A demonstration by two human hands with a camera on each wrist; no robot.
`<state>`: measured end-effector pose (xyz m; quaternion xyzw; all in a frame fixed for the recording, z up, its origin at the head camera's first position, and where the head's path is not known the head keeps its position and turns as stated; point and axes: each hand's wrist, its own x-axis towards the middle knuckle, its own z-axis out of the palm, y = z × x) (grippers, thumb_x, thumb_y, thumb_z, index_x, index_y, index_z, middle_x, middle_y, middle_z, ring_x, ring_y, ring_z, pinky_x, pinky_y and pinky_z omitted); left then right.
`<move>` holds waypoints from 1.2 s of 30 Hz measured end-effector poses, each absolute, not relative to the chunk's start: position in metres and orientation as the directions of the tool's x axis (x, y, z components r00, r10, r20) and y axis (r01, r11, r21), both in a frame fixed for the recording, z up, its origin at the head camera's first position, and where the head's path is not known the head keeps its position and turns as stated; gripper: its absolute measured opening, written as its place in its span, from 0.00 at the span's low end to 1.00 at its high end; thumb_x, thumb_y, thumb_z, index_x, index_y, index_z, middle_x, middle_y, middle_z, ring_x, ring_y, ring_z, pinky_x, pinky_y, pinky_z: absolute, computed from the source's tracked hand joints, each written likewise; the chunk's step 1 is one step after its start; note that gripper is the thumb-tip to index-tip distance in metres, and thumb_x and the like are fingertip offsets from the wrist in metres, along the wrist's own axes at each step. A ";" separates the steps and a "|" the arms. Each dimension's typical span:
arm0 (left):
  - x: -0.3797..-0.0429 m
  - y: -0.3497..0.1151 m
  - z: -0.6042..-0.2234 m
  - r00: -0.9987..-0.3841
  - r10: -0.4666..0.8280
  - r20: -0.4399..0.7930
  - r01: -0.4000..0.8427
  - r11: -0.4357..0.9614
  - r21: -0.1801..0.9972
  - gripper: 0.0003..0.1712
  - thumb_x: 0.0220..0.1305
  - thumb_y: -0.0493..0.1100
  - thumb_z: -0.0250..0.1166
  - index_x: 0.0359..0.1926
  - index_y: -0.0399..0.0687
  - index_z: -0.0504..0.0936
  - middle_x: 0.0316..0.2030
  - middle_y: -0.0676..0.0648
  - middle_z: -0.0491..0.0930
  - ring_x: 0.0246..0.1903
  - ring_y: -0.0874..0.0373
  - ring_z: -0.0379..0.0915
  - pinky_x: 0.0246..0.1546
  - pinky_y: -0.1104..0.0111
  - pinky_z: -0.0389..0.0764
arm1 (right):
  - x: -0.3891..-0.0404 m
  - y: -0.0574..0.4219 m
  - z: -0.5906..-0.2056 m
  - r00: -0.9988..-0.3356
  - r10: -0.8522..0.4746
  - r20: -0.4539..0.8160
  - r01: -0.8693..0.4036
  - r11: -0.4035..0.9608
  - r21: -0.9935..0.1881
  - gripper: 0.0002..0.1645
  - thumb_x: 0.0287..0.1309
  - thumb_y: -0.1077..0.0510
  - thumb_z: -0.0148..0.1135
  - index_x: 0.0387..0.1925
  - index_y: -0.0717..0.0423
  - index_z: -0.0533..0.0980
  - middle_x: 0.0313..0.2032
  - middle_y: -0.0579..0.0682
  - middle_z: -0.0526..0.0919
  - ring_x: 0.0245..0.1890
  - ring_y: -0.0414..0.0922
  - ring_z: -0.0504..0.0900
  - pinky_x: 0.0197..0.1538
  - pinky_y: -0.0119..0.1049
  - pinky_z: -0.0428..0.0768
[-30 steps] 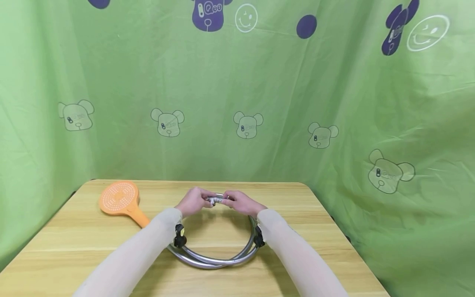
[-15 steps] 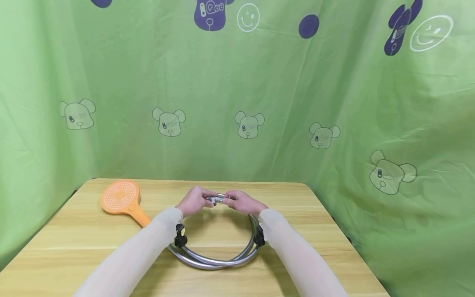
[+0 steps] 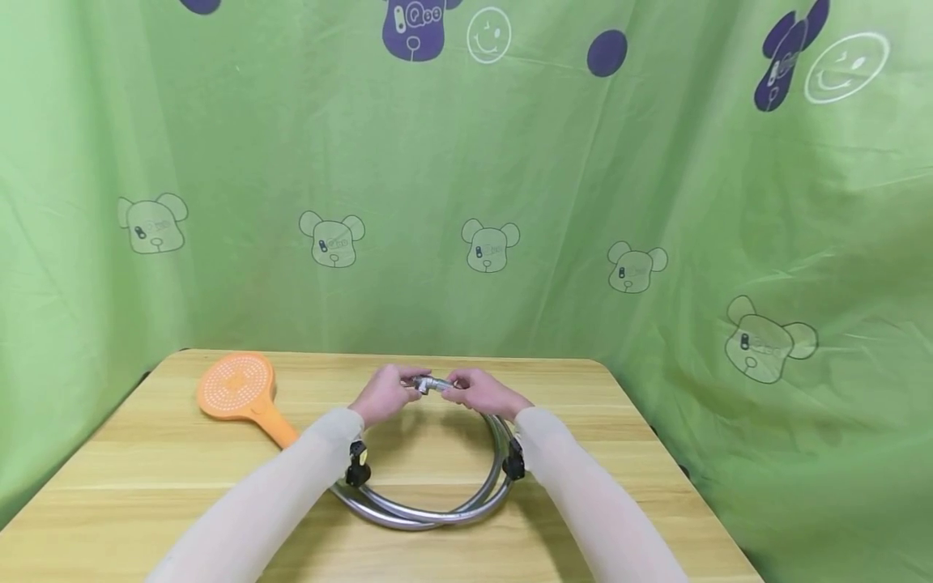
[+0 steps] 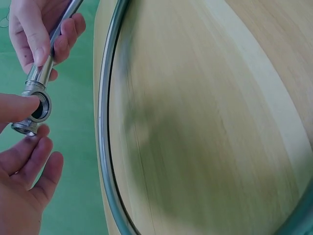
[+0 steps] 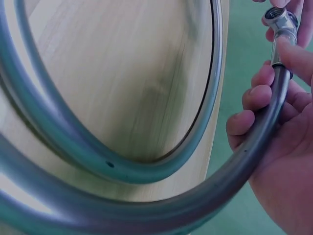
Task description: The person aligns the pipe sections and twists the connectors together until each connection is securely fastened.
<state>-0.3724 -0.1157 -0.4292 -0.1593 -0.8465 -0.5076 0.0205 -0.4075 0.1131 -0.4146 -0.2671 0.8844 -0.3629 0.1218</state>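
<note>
Above the far part of the table, my left hand [image 3: 385,397] pinches a chrome tee fitting [image 3: 423,384] between thumb and fingertips. In the left wrist view the thumb lies over the fitting's round opening [image 4: 45,104], while the other fingers spread below. My right hand [image 3: 484,394] grips the end of a metal shower hose [image 5: 234,171], its thumb on the tapered hose nut [image 5: 275,51]. Nut and fitting are in line, joined end to end. The hose runs back in a loop on the table between my forearms.
An orange shower head [image 3: 235,387] lies face up at the left, its handle end hidden behind my left sleeve [image 3: 313,453]. The wooden table [image 3: 627,486] ends just beyond my hands. A green printed curtain [image 3: 408,308] hangs behind and at both sides.
Both hands have shifted slightly, the right one a little to the right. The tee fitting has turned and shows more between them, as the left fingers have loosened. Hose and shower head stay put.
</note>
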 end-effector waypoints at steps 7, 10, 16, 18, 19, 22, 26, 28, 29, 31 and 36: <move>-0.371 -0.115 -0.428 -0.954 0.182 0.239 0.297 0.453 0.841 0.27 0.62 0.35 0.67 0.63 0.50 0.80 0.57 0.42 0.83 0.26 0.61 0.75 0.28 0.70 0.81 | -0.408 0.122 -0.415 -0.857 -0.516 0.010 -0.354 0.573 -0.739 0.13 0.69 0.51 0.60 0.45 0.57 0.79 0.22 0.48 0.74 0.23 0.47 0.72 0.30 0.34 0.71; -0.368 -0.116 -0.428 -0.953 0.162 0.257 0.304 0.458 0.835 0.23 0.63 0.35 0.67 0.60 0.46 0.82 0.52 0.41 0.85 0.44 0.53 0.82 0.47 0.60 0.84 | -0.409 0.125 -0.417 -0.869 -0.493 0.029 -0.347 0.568 -0.746 0.13 0.69 0.53 0.61 0.45 0.59 0.78 0.23 0.51 0.77 0.28 0.55 0.76 0.33 0.35 0.72; -0.363 -0.119 -0.430 -0.952 0.174 0.252 0.304 0.443 0.843 0.19 0.63 0.35 0.66 0.56 0.44 0.84 0.48 0.40 0.86 0.47 0.51 0.81 0.51 0.57 0.83 | -0.408 0.129 -0.421 -0.901 -0.425 0.083 -0.342 0.580 -0.739 0.11 0.68 0.56 0.62 0.41 0.61 0.79 0.32 0.60 0.82 0.37 0.64 0.81 0.34 0.36 0.75; -0.363 -0.120 -0.431 -0.953 0.177 0.246 0.301 0.450 0.841 0.17 0.64 0.36 0.66 0.54 0.44 0.85 0.46 0.42 0.86 0.45 0.53 0.81 0.51 0.58 0.83 | -0.409 0.131 -0.423 -0.915 -0.394 0.090 -0.327 0.590 -0.738 0.10 0.68 0.56 0.62 0.41 0.61 0.79 0.33 0.59 0.82 0.38 0.64 0.81 0.34 0.36 0.75; -0.362 -0.121 -0.432 -0.953 0.180 0.243 0.300 0.452 0.840 0.16 0.64 0.37 0.66 0.53 0.44 0.85 0.45 0.44 0.86 0.45 0.54 0.81 0.51 0.58 0.83 | -0.409 0.132 -0.424 -0.921 -0.379 0.090 -0.317 0.594 -0.739 0.10 0.67 0.56 0.62 0.41 0.60 0.79 0.34 0.58 0.82 0.39 0.63 0.82 0.35 0.38 0.76; -0.361 -0.121 -0.432 -0.951 0.188 0.244 0.305 0.463 0.832 0.15 0.64 0.39 0.67 0.51 0.43 0.85 0.43 0.48 0.86 0.44 0.55 0.81 0.52 0.57 0.83 | -0.411 0.138 -0.426 -0.934 -0.347 0.080 -0.286 0.596 -0.751 0.10 0.67 0.56 0.63 0.42 0.60 0.79 0.36 0.59 0.82 0.40 0.61 0.81 0.40 0.43 0.80; -0.360 -0.122 -0.432 -0.954 0.191 0.232 0.296 0.473 0.830 0.15 0.63 0.40 0.68 0.51 0.44 0.85 0.42 0.50 0.86 0.45 0.54 0.81 0.53 0.56 0.82 | -0.414 0.146 -0.431 -0.943 -0.323 0.082 -0.271 0.600 -0.753 0.10 0.65 0.55 0.64 0.39 0.60 0.78 0.36 0.60 0.82 0.39 0.59 0.81 0.40 0.43 0.81; -0.360 -0.122 -0.432 -0.954 0.196 0.225 0.294 0.480 0.826 0.16 0.62 0.40 0.68 0.51 0.44 0.85 0.43 0.49 0.86 0.45 0.54 0.81 0.53 0.55 0.81 | -0.416 0.150 -0.434 -0.949 -0.301 0.094 -0.269 0.617 -0.739 0.10 0.65 0.55 0.64 0.38 0.60 0.78 0.34 0.57 0.82 0.36 0.56 0.81 0.36 0.38 0.80; -0.360 -0.122 -0.432 -0.954 0.200 0.222 0.293 0.484 0.825 0.16 0.62 0.39 0.67 0.52 0.44 0.84 0.43 0.48 0.86 0.46 0.53 0.81 0.53 0.55 0.81 | -0.417 0.152 -0.436 -0.953 -0.285 0.102 -0.267 0.631 -0.728 0.10 0.64 0.55 0.65 0.37 0.60 0.78 0.33 0.55 0.81 0.34 0.54 0.81 0.34 0.36 0.79; -0.361 -0.122 -0.432 -0.953 0.209 0.219 0.295 0.491 0.820 0.17 0.63 0.39 0.67 0.53 0.44 0.84 0.44 0.47 0.86 0.46 0.52 0.81 0.53 0.55 0.82 | -0.419 0.155 -0.439 -0.962 -0.250 0.112 -0.253 0.658 -0.709 0.10 0.64 0.55 0.65 0.36 0.59 0.78 0.31 0.52 0.80 0.30 0.49 0.78 0.31 0.33 0.76; -0.363 -0.124 -0.430 -0.951 0.214 0.222 0.303 0.507 0.807 0.19 0.62 0.39 0.68 0.55 0.44 0.83 0.45 0.46 0.85 0.46 0.52 0.81 0.52 0.56 0.82 | -0.422 0.158 -0.443 -0.977 -0.175 0.123 -0.211 0.700 -0.682 0.11 0.64 0.53 0.65 0.34 0.57 0.78 0.28 0.52 0.79 0.26 0.43 0.73 0.27 0.33 0.72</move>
